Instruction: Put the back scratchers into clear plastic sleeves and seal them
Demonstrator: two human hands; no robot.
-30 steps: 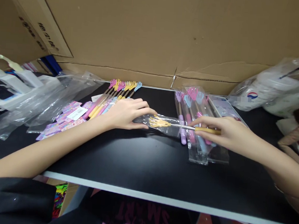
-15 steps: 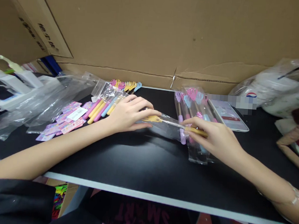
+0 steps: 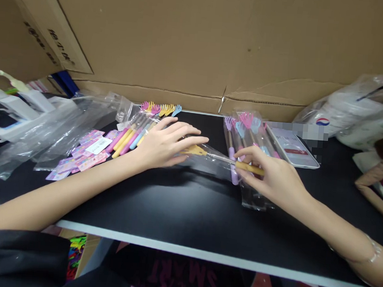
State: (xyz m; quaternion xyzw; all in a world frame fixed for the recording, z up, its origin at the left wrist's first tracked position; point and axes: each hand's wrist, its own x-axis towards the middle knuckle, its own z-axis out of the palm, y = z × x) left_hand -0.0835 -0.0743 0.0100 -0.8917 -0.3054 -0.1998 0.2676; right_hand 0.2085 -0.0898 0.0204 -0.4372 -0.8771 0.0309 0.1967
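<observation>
My right hand (image 3: 259, 168) pinches the yellow handle (image 3: 249, 168) of a back scratcher with a thin metal rod. Its yellow claw head (image 3: 194, 150) points left, inside a clear plastic bag (image 3: 211, 163). My left hand (image 3: 173, 143) is around the bag's left end, upper fingers stretched over the claw head; its thumb is mostly hidden. Behind it lie several unbagged back scratchers with pink, yellow and blue handles (image 3: 125, 142). Beneath and behind my right hand is a pile of bagged back scratchers (image 3: 245, 130).
Printed cards (image 3: 81, 157) and empty clear bags (image 3: 67, 125) lie on the black table (image 3: 172, 213) at left, near a white power strip (image 3: 25, 108). A phone (image 3: 293, 147) and plastic-wrapped cups (image 3: 343, 111) are at right. Cardboard (image 3: 199, 42) walls the back.
My left hand has shifted slightly left and its fingers have lifted and spread, showing more of the yellow claw head. My right hand has moved slightly left, still holding the handle.
</observation>
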